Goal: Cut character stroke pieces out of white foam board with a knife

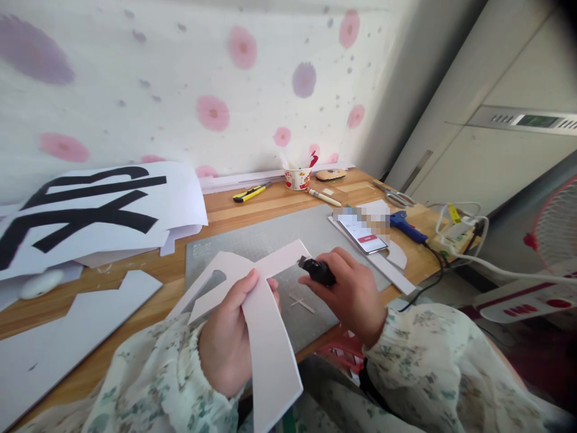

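White board cutout (273, 352) is held over the near edge of the cutting mat (252, 231), clamped in the left hand (229, 334), thumb on top; the right hand (349, 291), well apart, is closed round a black cutter (319, 272), its tip near the cutout; the main outline looks cut, with slivers (303, 304) on the mat and a notched board (94, 328) left of it; edge trimming seems the present step; how much remains I cannot tell.

Nothing reads clearly: black strokes (107, 217) on a white sheet (187, 195), tiny print (356, 225) on a phone (376, 244).
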The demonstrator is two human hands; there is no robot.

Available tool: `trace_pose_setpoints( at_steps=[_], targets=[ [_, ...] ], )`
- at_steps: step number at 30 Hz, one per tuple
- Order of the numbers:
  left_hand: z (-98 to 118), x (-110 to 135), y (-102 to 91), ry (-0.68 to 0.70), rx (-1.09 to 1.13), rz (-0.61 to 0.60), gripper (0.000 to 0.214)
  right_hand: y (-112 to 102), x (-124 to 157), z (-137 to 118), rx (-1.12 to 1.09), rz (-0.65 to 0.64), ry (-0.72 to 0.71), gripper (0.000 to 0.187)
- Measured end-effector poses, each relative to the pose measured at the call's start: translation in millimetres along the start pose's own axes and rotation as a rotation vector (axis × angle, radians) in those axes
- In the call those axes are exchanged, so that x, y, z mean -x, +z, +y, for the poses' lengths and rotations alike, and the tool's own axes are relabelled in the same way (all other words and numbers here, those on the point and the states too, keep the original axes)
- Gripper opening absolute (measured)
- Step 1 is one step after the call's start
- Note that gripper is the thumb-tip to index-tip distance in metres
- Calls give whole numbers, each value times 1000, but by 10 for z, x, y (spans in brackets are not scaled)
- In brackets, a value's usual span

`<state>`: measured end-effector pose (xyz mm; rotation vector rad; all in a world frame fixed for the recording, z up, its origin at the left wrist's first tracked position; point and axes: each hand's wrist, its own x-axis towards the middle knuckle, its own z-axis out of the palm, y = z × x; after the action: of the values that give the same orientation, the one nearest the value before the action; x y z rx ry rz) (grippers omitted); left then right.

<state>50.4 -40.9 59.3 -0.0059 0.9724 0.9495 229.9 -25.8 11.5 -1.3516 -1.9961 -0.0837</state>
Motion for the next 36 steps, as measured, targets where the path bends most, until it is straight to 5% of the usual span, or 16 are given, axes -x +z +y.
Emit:
trace_pose_setpoints(
  at_steps=[13,20,25,31,36],
  targets=[
    [7,-24,-32,18,-31,17,50,2,14,31,19,19,23,30],
    [29,-50,-50,26,-32,-3,48,-62,-60,164,-64,142,186,30],
    [18,-73,-69,57,-55,-3,43,-103,-47,113,-374,26,284,27],
    [-58,-120,-112,181,-109,32,27,-161,-20,17,-1132,-239,459,27],
    [-113,-234,-220,346,-257,-79,30,-173,-44,0,-1298,-285,540,27]
  ],
)
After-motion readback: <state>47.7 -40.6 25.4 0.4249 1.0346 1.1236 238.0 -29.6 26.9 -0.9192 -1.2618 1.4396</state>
